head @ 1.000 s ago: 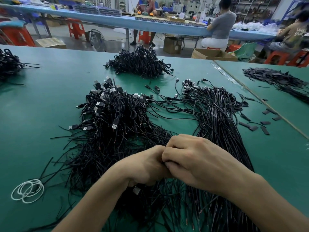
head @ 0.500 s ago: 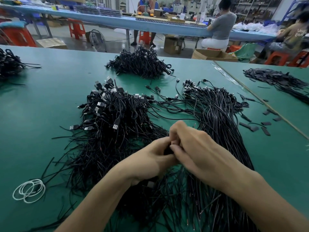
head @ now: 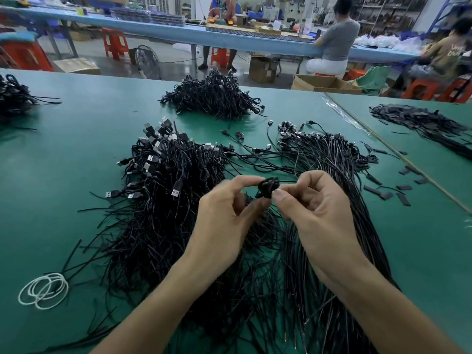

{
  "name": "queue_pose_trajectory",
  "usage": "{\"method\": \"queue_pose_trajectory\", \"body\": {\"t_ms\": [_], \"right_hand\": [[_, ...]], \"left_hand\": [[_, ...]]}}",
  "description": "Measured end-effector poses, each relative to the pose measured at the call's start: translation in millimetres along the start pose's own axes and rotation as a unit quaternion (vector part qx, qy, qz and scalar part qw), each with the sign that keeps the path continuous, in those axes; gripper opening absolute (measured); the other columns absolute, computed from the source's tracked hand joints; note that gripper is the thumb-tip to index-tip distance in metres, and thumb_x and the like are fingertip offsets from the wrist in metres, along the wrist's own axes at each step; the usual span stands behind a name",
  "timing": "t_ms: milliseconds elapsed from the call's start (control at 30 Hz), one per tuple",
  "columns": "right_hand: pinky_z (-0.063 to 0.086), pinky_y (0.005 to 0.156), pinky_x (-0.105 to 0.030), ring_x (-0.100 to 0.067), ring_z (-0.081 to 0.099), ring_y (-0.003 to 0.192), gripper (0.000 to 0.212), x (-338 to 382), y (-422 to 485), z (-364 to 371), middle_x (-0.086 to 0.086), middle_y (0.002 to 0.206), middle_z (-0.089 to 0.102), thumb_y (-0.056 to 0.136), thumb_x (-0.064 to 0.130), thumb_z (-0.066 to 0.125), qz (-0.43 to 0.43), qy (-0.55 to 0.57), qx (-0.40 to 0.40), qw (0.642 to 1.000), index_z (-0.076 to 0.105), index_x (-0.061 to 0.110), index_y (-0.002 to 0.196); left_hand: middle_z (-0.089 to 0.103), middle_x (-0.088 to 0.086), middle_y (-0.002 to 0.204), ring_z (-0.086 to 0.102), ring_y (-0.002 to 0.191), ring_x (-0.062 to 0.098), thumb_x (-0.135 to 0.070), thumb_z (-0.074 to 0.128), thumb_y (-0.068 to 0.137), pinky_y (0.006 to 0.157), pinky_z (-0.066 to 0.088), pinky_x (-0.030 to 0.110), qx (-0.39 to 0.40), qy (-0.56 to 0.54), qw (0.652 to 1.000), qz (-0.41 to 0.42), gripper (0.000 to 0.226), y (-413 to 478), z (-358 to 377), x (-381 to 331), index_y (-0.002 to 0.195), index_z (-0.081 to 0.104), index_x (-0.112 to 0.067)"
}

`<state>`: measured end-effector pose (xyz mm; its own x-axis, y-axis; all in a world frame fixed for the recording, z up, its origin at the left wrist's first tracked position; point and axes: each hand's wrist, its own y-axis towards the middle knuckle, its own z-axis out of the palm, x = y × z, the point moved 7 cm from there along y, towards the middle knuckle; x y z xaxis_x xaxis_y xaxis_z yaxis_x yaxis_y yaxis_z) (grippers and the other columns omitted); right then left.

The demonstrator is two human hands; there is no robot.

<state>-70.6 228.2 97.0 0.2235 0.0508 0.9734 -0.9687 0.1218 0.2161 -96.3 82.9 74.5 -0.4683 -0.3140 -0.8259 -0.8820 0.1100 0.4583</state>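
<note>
A: Since the earlier frames both hands have lifted and separated; they were pressed together low over the cable pile.

B: Finger condition?

A: Left hand pinches the small black cable coil between thumb and forefinger. Right hand pinches its opposite side, remaining fingers curled.

B: Coil location?

A: Between the fingertips, raised above the green table, now exposed.

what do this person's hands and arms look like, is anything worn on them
Nothing is worn. The left hand and right hand are bare: no gloves, rings or wristbands show. The left forearm and right forearm are bare too, with no sleeve down to the frame's edge. Visible nails are short and plain.
</note>
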Motion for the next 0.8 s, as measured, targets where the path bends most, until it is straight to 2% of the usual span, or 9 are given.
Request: {"method": "queue_pose_trajectory", "body": {"t_ms": [67,167,233,333,433,533,667,733,800], "right_hand": [[0.051,0.064,-0.019,-0.007,0.061,0.068,0.025,-9,0,3,0.003,0.074,0.068,0.088,-0.004,0.065,0.061,0.066,0.009,0.996,0.048,0.014,0.088],[0.048,0.06,-0.021,-0.01,0.059,0.065,0.03,-19,0,3,-0.003,0.074,0.066,0.076,0.001,0.069,0.123,0.142,0.015,0.982,0.045,0.016,0.087],[0.047,0.063,-0.023,-0.011,0.058,0.065,0.034,-21,0,2,-0.007,0.075,0.065,0.067,0.008,0.07,0.142,0.153,0.017,0.978,0.042,0.017,0.086],[0.044,0.066,-0.027,-0.013,0.055,0.067,0.037,-23,-1,1,-0.006,0.075,0.062,0.064,0.008,0.072,0.155,0.15,0.025,0.976,0.04,0.018,0.082],[0.043,0.062,-0.025,-0.013,0.056,0.065,0.039,-23,-2,1,-0.006,0.074,0.063,0.063,0.006,0.071,0.157,0.165,0.028,0.973,0.039,0.017,0.082],[0.051,0.064,-0.025,-0.013,0.061,0.069,0.04,-18,-1,-2,-0.006,0.074,0.064,0.067,0.006,0.075,0.13,0.122,0.017,0.984,0.04,0.017,0.084],[0.055,0.071,-0.021,-0.011,0.064,0.064,0.033,-3,1,-7,-0.001,0.071,0.064,0.087,-0.007,0.066,0.045,0.019,-0.017,0.999,0.042,0.016,0.085],[0.054,0.068,-0.019,-0.012,0.065,0.061,0.033,2,0,-5,0.002,0.07,0.065,0.088,-0.008,0.064,0.021,0.009,-0.005,1.0,0.04,0.015,0.084],[0.054,0.068,-0.017,-0.009,0.066,0.062,0.033,5,0,-4,0.005,0.07,0.066,0.088,-0.009,0.063,-0.001,-0.009,0.008,1.0,0.04,0.014,0.084]], "left_hand": [[0.061,-0.009,0.069,0.053,0.059,0.001,-0.024,0.071,0.091,0.054,0.043,0.016,0.021,-0.061,0.998,-0.028,0.03,0,2,3,0.112,0.066,-0.045],[0.074,0.003,0.093,0.07,0.086,0.023,-0.006,0.054,0.099,0.076,0.059,0.037,0.049,-0.19,0.978,-0.07,0.035,2,8,1,0.121,0.065,-0.031],[0.075,0.007,0.103,0.071,0.099,0.024,-0.015,0.043,0.1,0.083,0.057,0.031,0.054,-0.303,0.945,-0.112,0.032,2,11,0,0.121,0.064,-0.025],[0.076,0.01,0.105,0.069,0.105,0.024,-0.037,0.033,0.099,0.088,0.049,0.036,0.065,-0.385,0.914,-0.115,0.036,1,10,-6,0.113,0.063,-0.023],[0.075,0.011,0.086,0.071,0.089,0.023,-0.039,0.044,0.098,0.082,0.053,0.032,0.051,-0.36,0.929,-0.069,0.03,0,7,-13,0.09,0.067,-0.021],[0.071,0.014,0.083,0.065,0.074,0.024,-0.023,0.072,0.085,0.068,0.054,0.032,0.038,-0.279,0.959,-0.035,0.012,-1,5,-14,0.087,0.063,-0.016],[0.052,-0.013,0.066,0.039,0.056,0.005,-0.038,0.087,0.072,0.052,0.035,0.019,0.031,-0.131,0.99,-0.035,0.035,-2,4,-7,0.087,0.057,-0.028],[0.054,-0.006,0.06,0.039,0.05,0.009,-0.051,0.083,0.069,0.047,0.034,0.023,0.055,-0.145,0.986,-0.067,0.042,-3,9,-1,0.089,0.051,-0.031],[0.066,0.002,0.064,0.053,0.047,0.013,-0.053,0.082,0.072,0.044,0.04,0.024,0.081,-0.15,0.981,-0.09,0.04,-3,12,2,0.089,0.049,-0.037]]}}
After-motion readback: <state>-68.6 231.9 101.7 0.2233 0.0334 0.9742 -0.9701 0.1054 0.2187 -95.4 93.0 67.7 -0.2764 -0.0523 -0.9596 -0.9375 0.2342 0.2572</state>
